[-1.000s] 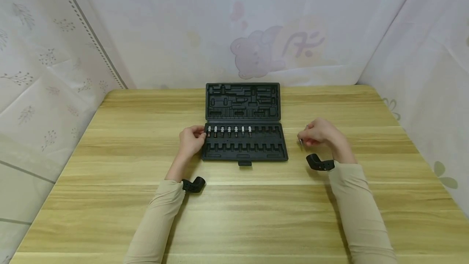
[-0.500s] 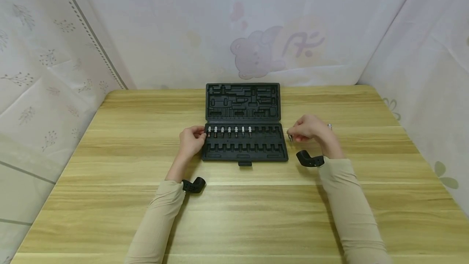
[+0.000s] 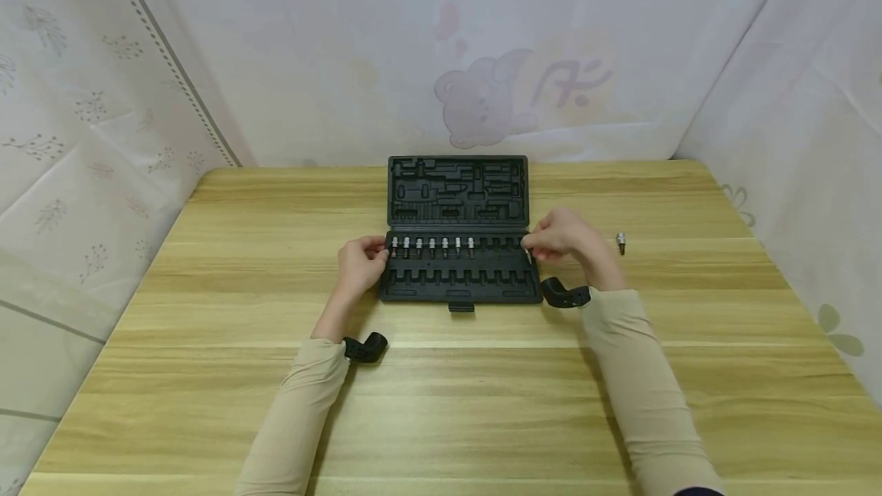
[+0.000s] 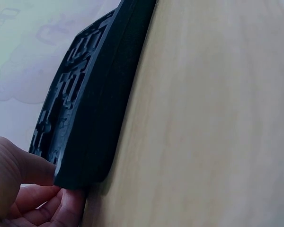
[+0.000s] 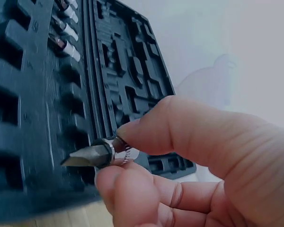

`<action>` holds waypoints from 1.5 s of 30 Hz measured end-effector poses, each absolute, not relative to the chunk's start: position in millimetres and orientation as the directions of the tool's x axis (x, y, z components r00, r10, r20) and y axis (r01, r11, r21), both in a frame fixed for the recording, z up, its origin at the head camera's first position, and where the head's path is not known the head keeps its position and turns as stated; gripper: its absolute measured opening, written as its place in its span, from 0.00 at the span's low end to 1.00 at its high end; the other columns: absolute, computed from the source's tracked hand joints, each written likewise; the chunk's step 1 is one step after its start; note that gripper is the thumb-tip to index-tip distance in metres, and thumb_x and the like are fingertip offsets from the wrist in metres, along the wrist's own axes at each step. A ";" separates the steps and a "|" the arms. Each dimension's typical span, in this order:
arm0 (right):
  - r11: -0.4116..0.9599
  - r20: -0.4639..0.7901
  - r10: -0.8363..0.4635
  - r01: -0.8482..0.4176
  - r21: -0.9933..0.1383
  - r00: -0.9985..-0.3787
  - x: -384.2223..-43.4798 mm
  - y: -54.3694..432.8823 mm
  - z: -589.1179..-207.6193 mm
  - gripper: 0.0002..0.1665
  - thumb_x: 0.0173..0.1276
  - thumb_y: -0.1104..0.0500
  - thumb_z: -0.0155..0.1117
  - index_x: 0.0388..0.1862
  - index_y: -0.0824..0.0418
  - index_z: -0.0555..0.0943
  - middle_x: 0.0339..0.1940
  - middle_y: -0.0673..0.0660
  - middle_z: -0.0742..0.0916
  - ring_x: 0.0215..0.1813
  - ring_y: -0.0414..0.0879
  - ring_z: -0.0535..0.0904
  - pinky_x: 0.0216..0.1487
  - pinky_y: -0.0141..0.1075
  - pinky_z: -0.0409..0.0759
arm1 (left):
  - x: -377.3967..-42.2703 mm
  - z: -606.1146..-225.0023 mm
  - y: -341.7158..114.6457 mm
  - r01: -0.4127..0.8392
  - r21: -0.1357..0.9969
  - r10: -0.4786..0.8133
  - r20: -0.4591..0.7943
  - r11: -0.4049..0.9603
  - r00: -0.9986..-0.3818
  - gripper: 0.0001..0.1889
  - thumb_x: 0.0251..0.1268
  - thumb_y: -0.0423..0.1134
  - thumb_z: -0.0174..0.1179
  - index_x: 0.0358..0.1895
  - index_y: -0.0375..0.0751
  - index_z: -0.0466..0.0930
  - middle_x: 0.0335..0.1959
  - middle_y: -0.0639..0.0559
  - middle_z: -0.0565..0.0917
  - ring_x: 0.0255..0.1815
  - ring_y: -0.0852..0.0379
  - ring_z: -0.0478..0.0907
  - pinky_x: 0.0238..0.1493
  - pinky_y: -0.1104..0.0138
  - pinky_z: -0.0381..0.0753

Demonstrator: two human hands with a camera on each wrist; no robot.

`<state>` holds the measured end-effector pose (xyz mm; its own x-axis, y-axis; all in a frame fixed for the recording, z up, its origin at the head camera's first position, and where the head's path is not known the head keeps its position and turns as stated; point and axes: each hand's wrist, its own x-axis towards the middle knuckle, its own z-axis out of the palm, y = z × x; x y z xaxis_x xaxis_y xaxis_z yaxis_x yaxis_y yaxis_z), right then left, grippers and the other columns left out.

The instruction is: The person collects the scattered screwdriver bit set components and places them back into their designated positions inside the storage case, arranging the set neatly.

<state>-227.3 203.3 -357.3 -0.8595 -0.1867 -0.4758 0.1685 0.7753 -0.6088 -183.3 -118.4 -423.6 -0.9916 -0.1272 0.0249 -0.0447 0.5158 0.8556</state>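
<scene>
A black plastic socket case (image 3: 420,299) lies unfolded on the table, its lid (image 3: 451,201) at the back. My left hand (image 3: 361,262) grips the case's left edge; in the left wrist view the thumb is above, the other fingers against the side and below. Between right thumb and fingers, my right hand (image 3: 565,239) pinches a bit socket (image 5: 104,154) with a chrome collar and a flat blade tip. That hand hovers over the right end of the case's upper slot row. Several bit sockets (image 3: 432,245) sit side by side in the left part of that row.
One more bit socket (image 3: 622,243) with a dark tip lies on the wooden table (image 3: 482,404) to the right of the case. A latch (image 3: 461,307) juts from the case's front edge. A printed curtain (image 3: 310,60) hangs behind the table.
My right hand has moved left from the table to the case's right end, carrying the bit socket. The bit socket left on the table has come into view. My left hand stays put.
</scene>
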 end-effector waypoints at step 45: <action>0.688 -0.490 -0.138 0.272 -0.673 -0.861 -249.3 147.4 -370.9 0.14 0.62 0.60 0.62 0.38 0.73 0.82 0.14 0.51 0.82 0.17 0.38 0.78 0.29 0.35 0.81 | -184.5 -425.2 -119.4 -0.030 0.849 -0.117 0.038 0.527 -0.992 0.11 0.60 0.27 0.56 0.45 0.26 0.81 0.35 0.38 0.82 0.35 0.47 0.78 0.37 0.63 0.77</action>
<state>-249.3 147.4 -370.9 -0.8609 -0.1381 -0.4897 0.2723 0.6880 -0.6727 -184.5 -119.4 -425.2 -0.9924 -0.1171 0.0378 -0.0298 0.5273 0.8492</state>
